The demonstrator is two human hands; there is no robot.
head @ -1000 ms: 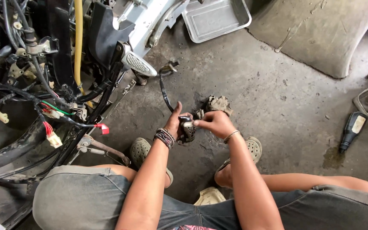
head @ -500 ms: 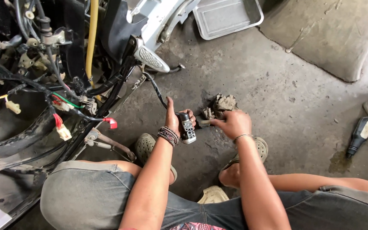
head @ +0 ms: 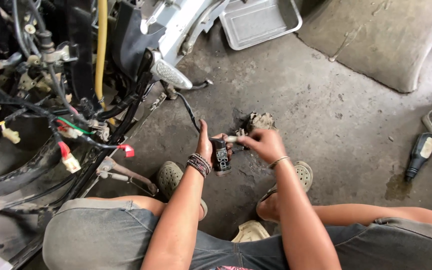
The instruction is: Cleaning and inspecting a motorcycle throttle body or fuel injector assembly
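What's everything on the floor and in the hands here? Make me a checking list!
Surface: stained grey concrete floor, oily patch by the bottle.
Job's things: small black part with a black cable, held upright in the left hand; a small light piece at its top.
Clutter: dark bottle lying down; metal tray; crumpled rag.
Grippers: right hand pinches the light piece at the part's top.
Cables: loose wires with red and white plugs hang from the stripped scooter.
Surroundings: grey mat.
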